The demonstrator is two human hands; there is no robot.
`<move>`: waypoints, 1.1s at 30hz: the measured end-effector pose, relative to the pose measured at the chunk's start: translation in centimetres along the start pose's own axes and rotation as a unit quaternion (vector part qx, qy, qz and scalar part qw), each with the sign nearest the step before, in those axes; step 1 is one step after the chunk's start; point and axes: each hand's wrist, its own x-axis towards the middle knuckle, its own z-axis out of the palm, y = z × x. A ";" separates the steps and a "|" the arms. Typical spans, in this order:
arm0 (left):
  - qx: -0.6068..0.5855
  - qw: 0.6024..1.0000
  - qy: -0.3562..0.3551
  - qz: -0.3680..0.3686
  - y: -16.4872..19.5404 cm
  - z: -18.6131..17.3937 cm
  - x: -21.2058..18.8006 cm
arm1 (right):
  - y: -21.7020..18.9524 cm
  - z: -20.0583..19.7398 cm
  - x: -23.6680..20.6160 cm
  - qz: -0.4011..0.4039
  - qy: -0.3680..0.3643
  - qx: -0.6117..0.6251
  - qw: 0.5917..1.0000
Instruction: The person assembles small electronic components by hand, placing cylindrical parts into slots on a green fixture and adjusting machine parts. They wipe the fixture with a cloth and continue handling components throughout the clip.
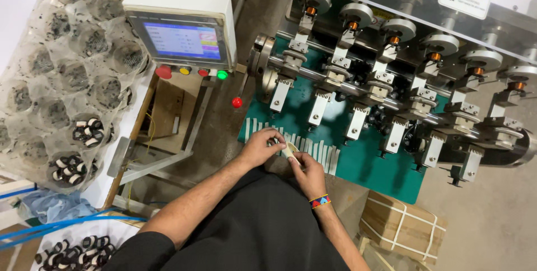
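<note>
Head view: both hands meet at the near edge of the green plate (386,165), just below its row of white strips (313,149). The left hand (258,147) is clenched on one end of a small pale piece (289,151); the right hand (307,175), with a beaded band (320,201) at the wrist, pinches the other end. Beyond the plate stand the winding heads (358,89); left of it, the control screen (184,40) and bagged coils (72,69). The step looks like preparing the piece; next it likely needs careful seating on a head.
</note>
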 end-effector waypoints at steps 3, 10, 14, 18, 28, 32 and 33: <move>0.039 0.998 0.051 -0.025 -1.0 -0.8 -0.1 | -1.1 0.2 0.3 -0.007 -0.003 -0.026 1.000; 0.045 0.998 -0.005 -0.054 0.4 -3.1 -1.0 | -2.0 0.9 0.6 -0.036 -0.018 -0.060 0.997; 0.046 0.997 0.014 -0.062 0.3 -2.4 -1.4 | -2.3 1.5 0.8 -0.027 -0.026 -0.044 0.998; 0.028 0.997 0.043 -0.059 -1.0 -2.3 -1.4 | -2.4 1.8 1.0 0.014 -0.046 -0.071 0.996; 0.098 0.994 0.008 0.049 -0.8 -2.9 -2.0 | -1.3 3.4 1.9 0.000 -0.116 0.004 0.993; 0.103 0.990 0.047 0.088 -0.3 -2.8 -2.4 | -2.0 4.1 2.1 0.007 -0.075 0.003 0.997; 0.086 0.994 0.043 0.055 -0.2 -2.8 -2.5 | -2.2 4.1 2.1 0.012 -0.075 -0.008 0.997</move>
